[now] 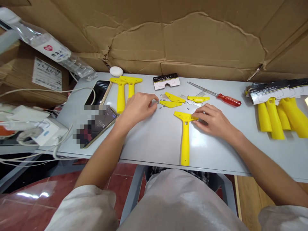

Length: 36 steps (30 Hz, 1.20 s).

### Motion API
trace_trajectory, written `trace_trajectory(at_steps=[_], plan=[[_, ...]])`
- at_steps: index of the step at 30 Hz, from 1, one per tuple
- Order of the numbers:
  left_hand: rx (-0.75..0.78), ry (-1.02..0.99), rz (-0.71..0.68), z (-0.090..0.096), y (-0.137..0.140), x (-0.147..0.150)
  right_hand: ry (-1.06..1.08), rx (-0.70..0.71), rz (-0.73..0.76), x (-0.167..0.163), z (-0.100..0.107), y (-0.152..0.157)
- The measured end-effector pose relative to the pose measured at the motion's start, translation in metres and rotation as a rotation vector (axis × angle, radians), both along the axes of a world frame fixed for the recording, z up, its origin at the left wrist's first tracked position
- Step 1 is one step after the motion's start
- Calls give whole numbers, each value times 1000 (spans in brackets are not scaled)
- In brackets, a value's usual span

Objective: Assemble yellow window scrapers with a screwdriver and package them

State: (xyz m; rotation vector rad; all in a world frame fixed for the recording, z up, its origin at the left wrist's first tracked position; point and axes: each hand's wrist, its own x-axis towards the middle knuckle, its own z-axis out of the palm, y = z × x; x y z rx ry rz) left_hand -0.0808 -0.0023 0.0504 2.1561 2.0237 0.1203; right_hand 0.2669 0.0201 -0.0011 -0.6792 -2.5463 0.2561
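A yellow T-shaped scraper handle [185, 138] lies on the table in front of me, its crossbar away from me. My right hand [210, 118] grips the right end of that crossbar between thumb and fingers. My left hand [141, 107] is at the small loose screws [160, 107], thumb and forefinger closed round a screw [158, 102]. Just beyond lie yellow blade covers [170, 104], another yellow cover [198, 99] and thin clear or metal blades [201, 94]. Behind my left hand rest two more yellow scraper handles [121, 96].
A red-handled screwdriver [228, 99] lies at the back right. Several packaged yellow handles [274, 118] are on the right, and a black-and-white card [166, 82] is at the back. Two phones [102, 123], a bottle [51, 46] and cables with a charger [49, 131] occupy the left. Cardboard [183, 41] walls the back.
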Motion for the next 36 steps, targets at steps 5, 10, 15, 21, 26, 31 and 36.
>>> trace_trajectory(at_steps=[5, 10, 15, 21, 26, 31, 36], plan=[[31, -43, -45, 1, -1, 1, 11, -8, -8, -1, 0, -1], [7, -63, -90, -3, -1, 2, 9, -18, -12, 0, 1, -1], [9, -59, -97, -3, -1, 2, 4, -28, -13, 0, 1, 0], [-19, -18, -110, -6, -1, -1, 12, -47, -15, 1, 1, 0], [-14, -1, -114, -6, -1, 1, 55, -69, -25, 7, 3, 6], [-42, 18, -102, -4, -2, 8, 86, -8, -206, 18, -3, 17], [-31, 29, -90, -4, -1, 8, 104, 46, -335, 23, -12, 25]])
